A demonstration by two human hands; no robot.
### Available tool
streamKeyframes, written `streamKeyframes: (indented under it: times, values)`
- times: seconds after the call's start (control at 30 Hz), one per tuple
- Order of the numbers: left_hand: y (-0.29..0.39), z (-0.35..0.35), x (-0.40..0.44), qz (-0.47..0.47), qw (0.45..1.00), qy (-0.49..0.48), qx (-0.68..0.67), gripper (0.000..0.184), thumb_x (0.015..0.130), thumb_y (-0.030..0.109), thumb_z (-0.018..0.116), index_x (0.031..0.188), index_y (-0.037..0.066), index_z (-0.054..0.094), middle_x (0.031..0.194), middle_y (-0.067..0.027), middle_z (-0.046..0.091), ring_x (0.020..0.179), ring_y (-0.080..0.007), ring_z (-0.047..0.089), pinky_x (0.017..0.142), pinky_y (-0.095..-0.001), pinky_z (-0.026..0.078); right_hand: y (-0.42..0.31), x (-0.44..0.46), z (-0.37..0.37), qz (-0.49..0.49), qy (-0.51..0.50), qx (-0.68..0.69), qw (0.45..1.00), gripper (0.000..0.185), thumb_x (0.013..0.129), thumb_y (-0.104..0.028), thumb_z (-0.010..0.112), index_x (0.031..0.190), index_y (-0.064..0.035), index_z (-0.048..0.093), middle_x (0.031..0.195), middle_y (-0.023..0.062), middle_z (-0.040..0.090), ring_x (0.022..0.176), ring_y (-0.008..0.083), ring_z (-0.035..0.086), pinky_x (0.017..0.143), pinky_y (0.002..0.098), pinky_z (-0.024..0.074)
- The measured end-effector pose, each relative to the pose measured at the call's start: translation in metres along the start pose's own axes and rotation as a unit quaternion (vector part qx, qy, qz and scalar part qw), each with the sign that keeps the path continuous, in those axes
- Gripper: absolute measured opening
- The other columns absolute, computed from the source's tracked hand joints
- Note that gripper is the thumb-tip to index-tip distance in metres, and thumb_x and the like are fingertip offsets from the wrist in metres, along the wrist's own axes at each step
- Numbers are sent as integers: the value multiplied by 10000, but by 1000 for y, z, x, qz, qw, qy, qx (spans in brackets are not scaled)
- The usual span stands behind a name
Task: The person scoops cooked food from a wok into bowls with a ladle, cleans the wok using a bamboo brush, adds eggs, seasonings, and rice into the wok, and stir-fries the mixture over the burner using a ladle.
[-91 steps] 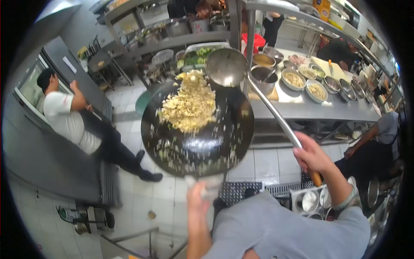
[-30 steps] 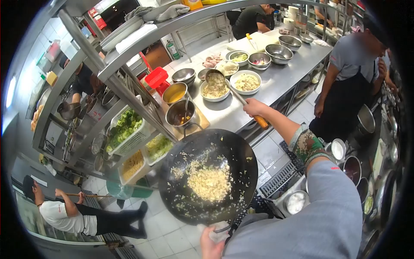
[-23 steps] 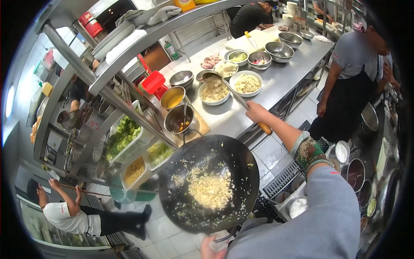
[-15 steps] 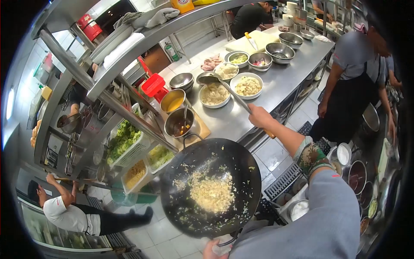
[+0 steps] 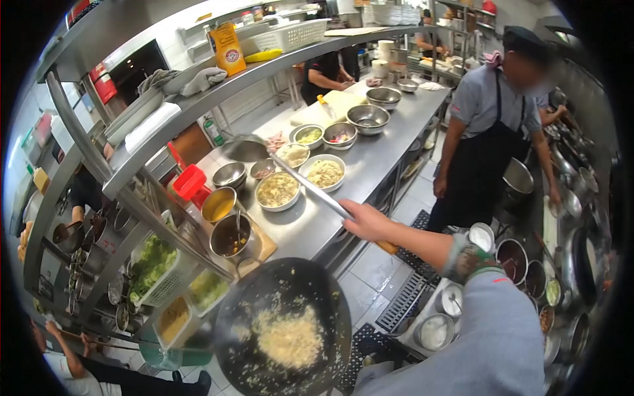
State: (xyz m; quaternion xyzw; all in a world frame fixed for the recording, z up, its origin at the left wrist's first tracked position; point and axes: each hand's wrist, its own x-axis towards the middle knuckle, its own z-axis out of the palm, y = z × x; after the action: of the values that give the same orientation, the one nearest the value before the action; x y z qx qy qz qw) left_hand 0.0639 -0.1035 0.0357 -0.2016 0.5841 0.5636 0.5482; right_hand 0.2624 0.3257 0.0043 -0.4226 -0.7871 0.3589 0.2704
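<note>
My right hand (image 5: 365,221) is closed around the long metal handle of a ladle (image 5: 323,198), whose wooden end sticks out behind the fist. The blurred ladle head is raised over the steel counter, above the bowls. Just below the shaft stand a white bowl of mixed fried food (image 5: 277,191) and a second similar bowl (image 5: 327,174). A black wok (image 5: 231,323) hangs in front of me, tilted, with loose pale yellow, rice-like food (image 5: 289,338) in it. Its near edge is cut off by the frame. My left hand is not in view.
A steel pot of dark sauce (image 5: 231,235) and one of yellow liquid (image 5: 219,204) sit at the counter's near corner. Baskets of lettuce (image 5: 152,270) are at left, below a steel shelf (image 5: 264,63). A person in a dark apron (image 5: 485,152) stands at right.
My view has swung, so the counter and wok sit lower and further left. My right hand still grips the ladle, its head now further beyond the bowls. My left hand has left the frame.
</note>
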Motion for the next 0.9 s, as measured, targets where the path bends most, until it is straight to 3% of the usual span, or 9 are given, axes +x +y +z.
streamKeyframes:
  times: [0.17, 0.27, 0.3, 0.37, 0.5, 0.63, 0.7, 0.83, 0.9]
  values:
    - [12, -48, -19, 97, 995, 13, -1, 324, 893, 191, 507, 1155, 4, 549, 1099, -149, 629, 983, -304, 628, 842, -423, 514, -56, -178, -23, 28, -218, -50, 974, 502, 867, -210, 565, 1338, -101, 430, 801, 205, 637, 693, 356, 643, 667, 440, 520]
    - [6, -74, -25, 457, 864, 62, 205, 327, 898, 201, 499, 1161, 11, 540, 1093, -147, 630, 992, -311, 625, 852, -442, 508, -84, -211, 50, -30, -315, -94, 944, 492, 869, -199, 552, 1342, -135, 433, 816, 173, 645, 678, 342, 644, 643, 425, 524]
    - [25, -70, -19, 304, 947, -37, -97, 377, 939, 269, 528, 1241, 44, 525, 1231, -110, 564, 1051, -231, 607, 869, -348, 514, -94, -203, 76, -39, -297, 6, 954, 488, 863, -173, 555, 1336, -120, 451, 822, 173, 637, 691, 317, 634, 632, 408, 511]
    - [63, -54, 1, 367, 926, -78, 34, 288, 919, 261, 498, 1096, 59, 602, 1097, -84, 638, 930, -207, 644, 848, -345, 503, -117, -195, 92, -70, -293, 36, 953, 487, 856, -139, 555, 1326, -69, 447, 792, 155, 606, 669, 254, 580, 640, 383, 480]
    - [8, -130, 20, 278, 952, -62, -114, 172, 838, 116, 541, 933, -10, 609, 888, -101, 644, 841, -223, 652, 734, -386, 536, -118, -200, 51, -33, -276, 76, 958, 532, 795, -71, 556, 1313, 7, 461, 1086, 122, 577, 940, 189, 561, 860, 302, 449]
    - [7, -130, -1, 207, 966, -81, -132, 200, 843, 97, 495, 1009, 13, 568, 941, -121, 634, 889, -250, 630, 765, -430, 516, -161, -215, 71, 68, -301, 131, 942, 523, 844, -69, 563, 1343, -13, 416, 814, 56, 558, 645, 122, 546, 585, 260, 460]
    - [23, -119, 1, 235, 950, -121, -163, 234, 842, 104, 501, 1038, -8, 562, 928, -123, 633, 818, -255, 639, 715, -422, 528, -177, -206, 86, 125, -290, 244, 917, 469, 896, -87, 558, 1336, -49, 400, 604, -43, 443, 395, 51, 387, 348, 227, 322]
    - [-10, -117, -28, 252, 963, -76, -54, 285, 783, 73, 568, 1048, -31, 571, 975, -123, 621, 919, -255, 624, 758, -389, 522, -195, -196, 68, -17, -203, -31, 978, 423, 863, -136, 538, 1266, -59, 435, 626, 36, 479, 517, 197, 507, 501, 354, 442]
    - [-22, -112, -24, 493, 864, -17, 96, 309, 766, -22, 536, 1074, -42, 545, 1020, -164, 626, 795, -236, 665, 694, -368, 562, -182, -198, 79, -35, -208, -117, 971, 406, 847, -131, 540, 1232, -47, 445, 657, 67, 505, 561, 267, 524, 580, 394, 470]
